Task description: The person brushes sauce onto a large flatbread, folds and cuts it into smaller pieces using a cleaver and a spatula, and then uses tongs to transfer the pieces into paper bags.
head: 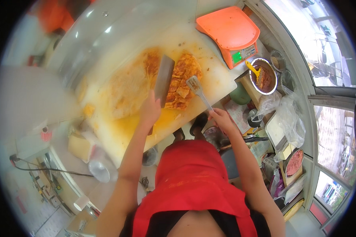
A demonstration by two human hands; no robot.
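Observation:
My left hand [150,110] grips a broad cleaver [165,78], whose blade lies over a browned flatbread, between its paler left part [130,89] and the redder, sauce-coated right part [187,69]. That right part looks cut into pieces, with one loose piece [183,91] on top. In my right hand [222,120] is the handle of a metal spatula [195,84]; its flat, stained head rests at or just above the right edge of the cut bread. Both lie on a white cutting board [216,80] smeared with yellow oil.
An orange digital scale [230,28] stands beyond the board's right end. Nearby are a bowl of reddish-brown sauce [267,81] with a yellow-handled brush [255,69], plastic bags [290,118] and a tray [276,130]. Pink filling [294,163] sits in a container at right. Oily scraps [89,110] lie left.

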